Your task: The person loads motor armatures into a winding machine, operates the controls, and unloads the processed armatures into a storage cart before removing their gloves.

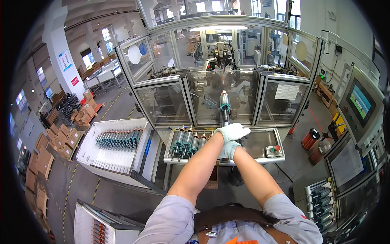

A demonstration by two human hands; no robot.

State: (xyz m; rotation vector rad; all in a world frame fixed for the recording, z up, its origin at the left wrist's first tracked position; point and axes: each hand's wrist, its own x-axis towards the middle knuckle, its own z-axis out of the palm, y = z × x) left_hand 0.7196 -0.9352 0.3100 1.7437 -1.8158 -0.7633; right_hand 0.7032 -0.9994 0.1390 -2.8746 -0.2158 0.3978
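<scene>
Our gloved left hand (232,132) crosses over the right hand (229,149) above the steel tray (260,146); we cannot tell either grip's state.

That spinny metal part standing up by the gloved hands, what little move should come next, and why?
Probably lift the upright rotor slightly away from the machine window. Both gloved hands, left hand over right hand, meet at its lower shaft, and a row of rotors lies on the steel tray just beside them.
</scene>
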